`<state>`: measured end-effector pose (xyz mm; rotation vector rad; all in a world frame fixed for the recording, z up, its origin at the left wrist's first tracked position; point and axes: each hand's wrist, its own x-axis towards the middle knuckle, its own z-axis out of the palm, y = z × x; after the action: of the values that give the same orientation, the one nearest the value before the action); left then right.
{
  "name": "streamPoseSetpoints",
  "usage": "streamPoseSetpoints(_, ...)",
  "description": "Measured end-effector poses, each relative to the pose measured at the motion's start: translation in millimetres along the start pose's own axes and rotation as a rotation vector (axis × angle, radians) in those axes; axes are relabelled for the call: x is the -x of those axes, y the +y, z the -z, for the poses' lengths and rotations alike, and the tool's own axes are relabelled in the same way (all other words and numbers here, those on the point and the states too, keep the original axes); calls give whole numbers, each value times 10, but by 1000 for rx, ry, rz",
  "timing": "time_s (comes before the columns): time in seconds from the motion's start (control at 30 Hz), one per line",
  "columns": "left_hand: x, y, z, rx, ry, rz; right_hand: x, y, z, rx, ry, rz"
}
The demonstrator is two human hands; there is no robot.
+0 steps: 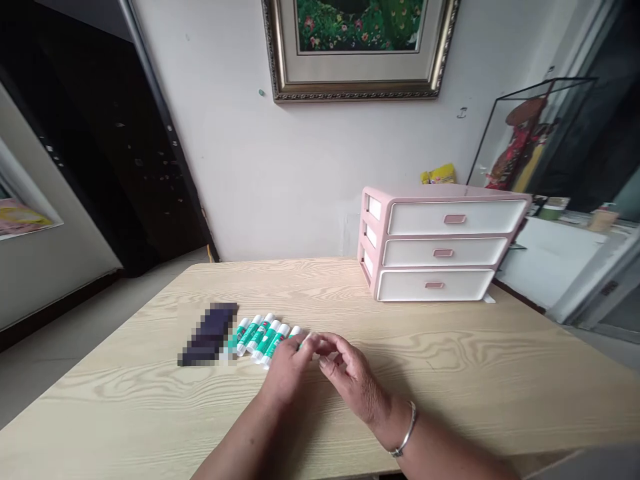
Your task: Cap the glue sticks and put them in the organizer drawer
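Note:
Several glue sticks, green with white caps and ends, lie side by side in a slanted row on the table. At the right end of that row, my left hand is closed, its thumb and fingers pressed around a glue stick that they mostly cover. Only a small pale bit of it shows by the thumb. My right hand is just to the right, its curled fingertips close to the left thumb. Its thumb and fingers stand apart, and nothing shows in them. A silver bangle is on the right wrist.
A dark, pixelated flat object lies left of the glue sticks. A pink and white three-drawer box stands at the back right of the wooden table, with a yellow packet behind it. A framed picture hangs on the wall.

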<state>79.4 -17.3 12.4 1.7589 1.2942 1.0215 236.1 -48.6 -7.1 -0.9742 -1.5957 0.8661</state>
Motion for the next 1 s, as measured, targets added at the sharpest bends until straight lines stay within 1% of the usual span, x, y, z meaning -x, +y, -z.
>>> streamPoseSetpoints(0.1,24,67,-75,-15,-75,-113,-39,20,-10,-64,-29,-8)
streamPoseSetpoints(0.17,62,138,-92,-32,-131,-183,-74,63,-2,-109,-23,-22)
streamPoseSetpoints(0.23,95,216,-68,-99,-172,-232,-107,131,17,-92,23,-37)
streamPoseSetpoints(0.27,104,253,-38,-160,-161,-245,-123,169,31,-67,63,-53)
streamPoseSetpoints(0.3,104,283,7,-233,-112,-253,-138,206,46,-43,104,-81)
streamPoseSetpoints(0.33,96,302,66,-312,-28,-255,-152,239,63,-20,140,-119)
streamPoseSetpoints(0.4,53,296,219,-457,201,-240,-181,291,98,36,179,-199)
streamPoseSetpoints(0.43,20,264,307,-521,310,-211,-194,309,115,79,186,-226)
streamPoseSetpoints(0.47,-18,213,396,-590,391,-164,-204,324,129,136,190,-240)
streamPoseSetpoints(0.5,-61,143,479,-670,437,-84,-212,336,139,204,193,-240)
streamPoseSetpoints(0.53,-107,58,552,-748,442,28,-216,348,144,275,196,-229)
streamPoseSetpoints(0.6,-197,-132,656,-860,354,237,-216,375,144,399,203,-188)
streamPoseSetpoints(0.67,-272,-309,697,-874,317,306,-213,403,133,493,190,-152)
streamPoseSetpoints(0.73,-322,-433,688,-886,287,332,-212,422,125,556,160,-152)
streamPoseSetpoints(0.8,-340,-492,641,-900,266,330,-214,422,123,590,126,-169)
streamPoseSetpoints(0.9,-308,-486,514,-922,245,296,-219,378,124,610,99,-160)
streamPoseSetpoints(1.0,-223,-412,328,-936,233,248,-221,289,105,658,77,-163)
